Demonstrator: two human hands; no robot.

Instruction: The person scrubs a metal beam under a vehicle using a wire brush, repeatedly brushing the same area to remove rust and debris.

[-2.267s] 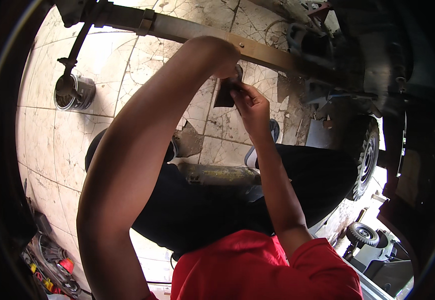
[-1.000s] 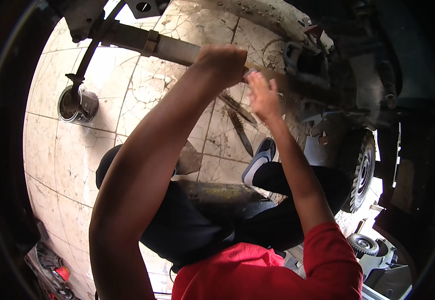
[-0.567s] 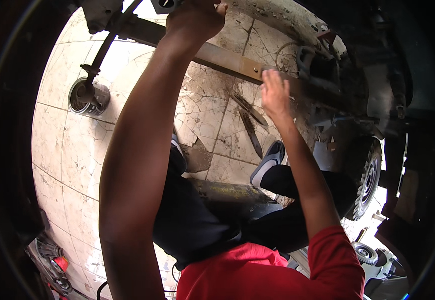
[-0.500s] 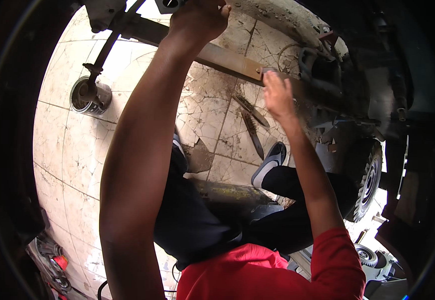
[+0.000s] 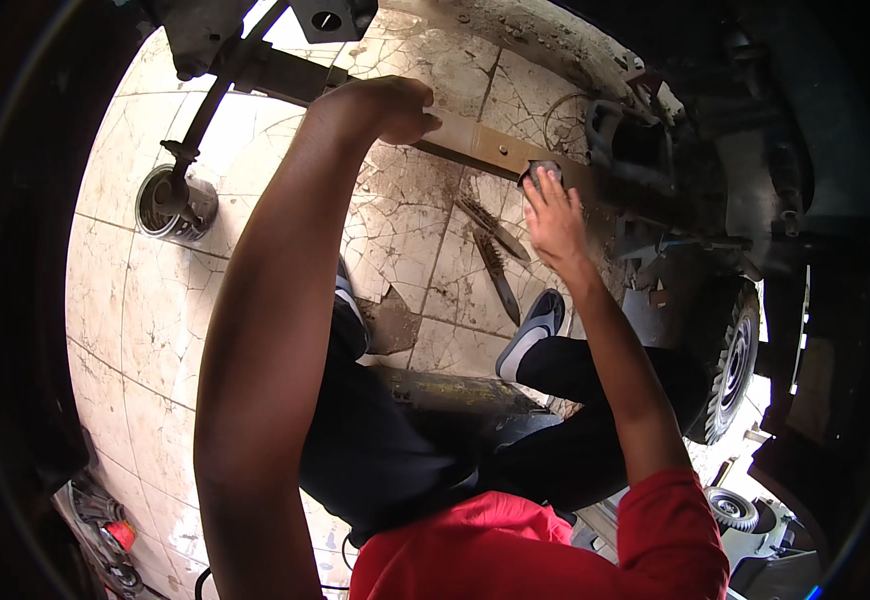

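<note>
A long metal bar (image 5: 460, 140) runs slantwise under a vehicle, bare and brownish along its middle, dark at both ends. My left hand (image 5: 390, 108) lies against the bar with curled fingers; whatever is under them is hidden. Farther right along the bar, my right hand (image 5: 558, 222) presses a small dark sheet of sandpaper (image 5: 541, 172) to its surface with the fingertips. Below the bar, two wire brushes (image 5: 496, 275) lie crossed close together on the tiles.
A tin can (image 5: 205, 215) stands at the left beneath a hanging rod. Dark vehicle parts crowd the top and right. A tyre (image 5: 740, 365) stands at the right. A dark cylinder (image 5: 445, 388) lies by my legs on the cracked tiled floor (image 5: 155, 330).
My left hand has come down from above the bar onto it. My right hand has shifted slightly down, and the dark sheet under its fingers now shows more clearly.
</note>
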